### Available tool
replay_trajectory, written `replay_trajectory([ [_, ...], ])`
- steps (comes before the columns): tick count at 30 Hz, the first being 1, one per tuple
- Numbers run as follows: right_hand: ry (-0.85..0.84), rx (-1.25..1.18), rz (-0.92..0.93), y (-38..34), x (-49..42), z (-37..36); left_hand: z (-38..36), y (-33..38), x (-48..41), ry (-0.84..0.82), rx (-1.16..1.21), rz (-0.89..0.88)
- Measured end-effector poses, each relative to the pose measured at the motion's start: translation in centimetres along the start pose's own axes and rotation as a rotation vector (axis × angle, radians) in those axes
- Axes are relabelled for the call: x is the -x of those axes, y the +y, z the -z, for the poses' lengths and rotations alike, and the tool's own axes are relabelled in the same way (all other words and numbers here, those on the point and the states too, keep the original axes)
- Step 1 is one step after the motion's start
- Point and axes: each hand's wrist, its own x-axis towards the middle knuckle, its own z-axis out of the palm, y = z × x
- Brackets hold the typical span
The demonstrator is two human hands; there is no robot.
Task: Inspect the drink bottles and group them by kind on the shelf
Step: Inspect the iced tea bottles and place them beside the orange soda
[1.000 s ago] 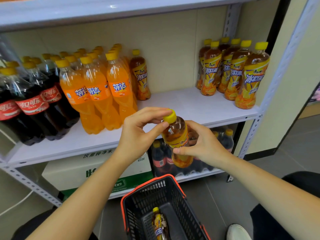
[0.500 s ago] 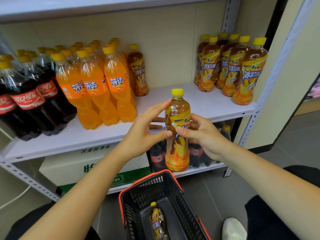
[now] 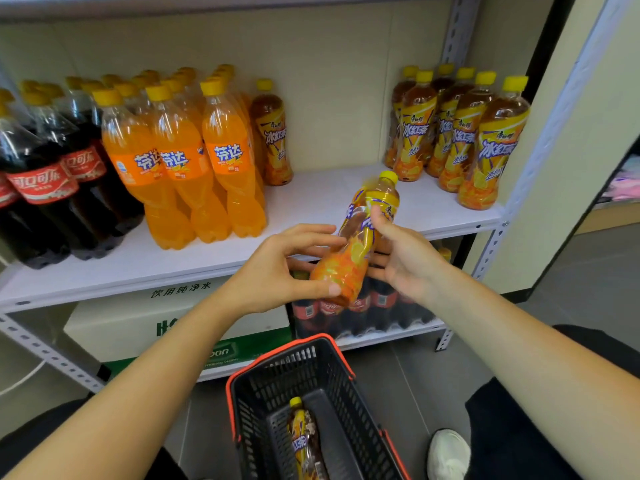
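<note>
You hold the tea bottle (image 3: 353, 258) in both hands, tilted with its yellow cap (image 3: 388, 176) toward the upper right, just in front of the shelf (image 3: 329, 199) edge. Your left hand (image 3: 277, 268) pinches its base; your right hand (image 3: 405, 261) grips its middle, thumb on the label (image 3: 384, 199). More tea bottles (image 3: 460, 133) stand at the shelf's right end.

Colas (image 3: 8, 202) run off the left edge; the basket (image 3: 252, 427) is cropped below; the tea bottle (image 3: 349, 268) partly hides lower bottles (image 3: 384, 306).
</note>
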Motion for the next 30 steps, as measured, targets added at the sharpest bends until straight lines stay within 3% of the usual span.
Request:
replay_trajectory([
  [3,-0.004,-0.088,-0.051,-0.6,-0.3,0.2,0.1,0.1,0.2,0.045,0.038,-0.035],
  [7,-0.106,-0.187,-0.094,-0.8,-0.2,0.3,-0.5,1.0,0.0,0.238,0.107,-0.052],
  [13,-0.165,-0.26,-0.072,0.3,0.2,-0.7,-1.3,1.3,-0.7,0.431,0.013,-0.082],
  [22,-0.127,-0.352,-0.087,0.6,-0.1,-1.0,-0.8,0.4,-0.4,0.282,0.067,-0.086],
  [30,-0.138,-0.316,-0.115,0.8,-0.3,-0.8,-0.6,0.5,-0.5,0.34,0.101,-0.051],
])
